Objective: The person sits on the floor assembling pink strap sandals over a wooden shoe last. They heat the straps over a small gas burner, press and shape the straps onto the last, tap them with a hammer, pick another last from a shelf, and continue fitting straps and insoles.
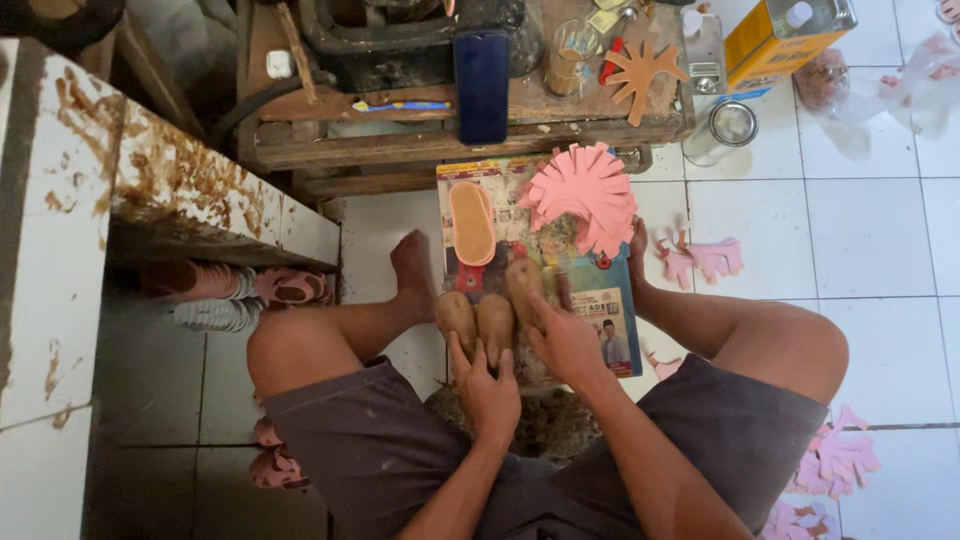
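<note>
While our left hand (487, 385) and right hand (562, 340) are resting flat on the three tan oval shoe insoles (490, 315), grip loose and closing on nothing, we are judging that they may be sliding off the glossy printed poster sheet (600, 300) on the floor, toward the stacked pink foam cut-outs (585, 195).

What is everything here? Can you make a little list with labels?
place: white tiled floor, person sitting with bent knees
left hand: fingers on two tan sole-shaped pieces
right hand: fingers on a third tan piece
under the pieces: printed poster board lying on the floor
on the board: orange insole, fanned stack of pink cutouts
ahead: low wooden bench with a dark phone
scattered: pink cutouts on the floor, glass jar
</note>
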A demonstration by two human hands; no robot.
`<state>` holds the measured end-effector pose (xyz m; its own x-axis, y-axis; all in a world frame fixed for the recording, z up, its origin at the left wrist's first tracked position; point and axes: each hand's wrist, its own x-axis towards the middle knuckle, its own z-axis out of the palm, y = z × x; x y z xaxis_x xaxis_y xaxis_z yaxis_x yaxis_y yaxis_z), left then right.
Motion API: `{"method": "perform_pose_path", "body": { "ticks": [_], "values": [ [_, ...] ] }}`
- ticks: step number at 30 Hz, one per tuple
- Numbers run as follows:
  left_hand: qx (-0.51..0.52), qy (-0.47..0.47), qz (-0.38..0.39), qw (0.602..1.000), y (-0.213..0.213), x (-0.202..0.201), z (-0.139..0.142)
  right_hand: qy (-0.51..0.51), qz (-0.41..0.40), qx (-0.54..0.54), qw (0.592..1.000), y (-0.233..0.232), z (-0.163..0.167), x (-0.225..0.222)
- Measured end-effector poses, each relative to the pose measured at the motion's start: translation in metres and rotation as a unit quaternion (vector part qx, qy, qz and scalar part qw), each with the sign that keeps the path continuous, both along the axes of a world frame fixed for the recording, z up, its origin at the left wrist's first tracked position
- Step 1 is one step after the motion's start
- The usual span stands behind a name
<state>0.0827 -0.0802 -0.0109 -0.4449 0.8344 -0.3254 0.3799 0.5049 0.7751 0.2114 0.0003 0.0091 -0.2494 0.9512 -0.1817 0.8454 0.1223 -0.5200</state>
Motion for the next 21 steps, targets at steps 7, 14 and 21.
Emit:
{"method": "perform_pose_path", "body": {
  "ticks": [7, 14, 21],
  "values": [
    [-0.078, -0.056, 0.097, 0.991, 0.041, -0.019, -0.016, -0.001, -0.022, -0.065, 0.998, 0.001, -0.006, 0.001],
    [0.044, 0.013, 0.025, 0.999, 0.035, -0.016, -0.031, 0.013, -0.104, -0.137, 0.985, 0.001, -0.012, 0.005],
    [0.143, 0.046, 0.07, 0.986, 0.125, -0.044, -0.016, -0.103, -0.237, 0.157, 0.953, 0.017, -0.01, 0.054]
  ]
}}
